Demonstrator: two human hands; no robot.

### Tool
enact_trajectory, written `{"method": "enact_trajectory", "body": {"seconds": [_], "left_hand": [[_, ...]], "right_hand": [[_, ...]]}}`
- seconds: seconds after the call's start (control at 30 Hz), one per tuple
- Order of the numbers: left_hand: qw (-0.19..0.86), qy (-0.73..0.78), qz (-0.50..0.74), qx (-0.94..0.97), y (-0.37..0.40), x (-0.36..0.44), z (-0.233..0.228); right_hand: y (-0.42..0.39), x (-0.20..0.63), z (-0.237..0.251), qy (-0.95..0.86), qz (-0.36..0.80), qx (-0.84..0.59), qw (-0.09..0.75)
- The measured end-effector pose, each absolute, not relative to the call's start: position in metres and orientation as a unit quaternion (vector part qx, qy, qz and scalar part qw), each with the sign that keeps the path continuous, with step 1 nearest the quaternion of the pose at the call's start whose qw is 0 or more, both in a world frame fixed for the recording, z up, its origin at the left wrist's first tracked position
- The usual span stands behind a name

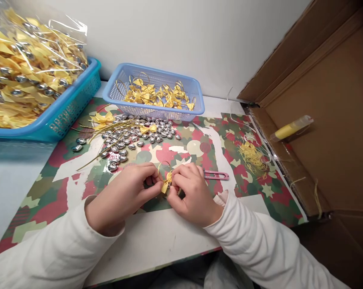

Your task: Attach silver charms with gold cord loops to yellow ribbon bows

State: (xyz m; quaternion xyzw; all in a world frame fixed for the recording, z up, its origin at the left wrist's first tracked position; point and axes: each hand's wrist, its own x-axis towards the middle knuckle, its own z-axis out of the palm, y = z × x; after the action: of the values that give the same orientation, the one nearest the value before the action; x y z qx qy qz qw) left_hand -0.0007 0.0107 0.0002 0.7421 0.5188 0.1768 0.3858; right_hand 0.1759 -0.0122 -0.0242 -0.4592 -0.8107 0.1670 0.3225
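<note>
Between my two hands is a small yellow ribbon bow with a loop of gold cord standing up from it. My left hand, its fingers pinched, holds the bow's left side. From the right, my right hand pinches the other side; a dark bit beside the bow is mostly hidden by these fingers. Just beyond my right hand lies a pink thread snipper, partly covered. Many silver bells are heaped farther off, with a loose yellow bow and gold cords among them.
A blue basket of corded bows stands against the wall. At left, a larger blue basket bears a clear bag of bows and bells. Yellow thread scraps lie right, near a cardboard wall with a yellow tube attached.
</note>
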Motion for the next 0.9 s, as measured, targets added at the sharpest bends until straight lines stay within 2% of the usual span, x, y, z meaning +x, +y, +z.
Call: {"method": "enact_trajectory", "body": {"seconds": [0.2,0.53,0.9], "left_hand": [[0.436,0.515,0.209,0.708,0.0074,-0.0024,0.0009],[0.417,0.508,0.262,0.707,0.0054,0.0015,0.0048],[0.493,0.520,0.309,0.626,0.0031,0.0031,0.0048]], "right_hand": [[-0.0133,0.1747,-0.0233,-0.814,0.144,-0.452,0.336],[-0.0138,0.1751,-0.0224,-0.818,0.153,-0.444,0.331],[-0.0138,0.1773,-0.0180,-0.783,0.176,-0.447,0.395]]}}
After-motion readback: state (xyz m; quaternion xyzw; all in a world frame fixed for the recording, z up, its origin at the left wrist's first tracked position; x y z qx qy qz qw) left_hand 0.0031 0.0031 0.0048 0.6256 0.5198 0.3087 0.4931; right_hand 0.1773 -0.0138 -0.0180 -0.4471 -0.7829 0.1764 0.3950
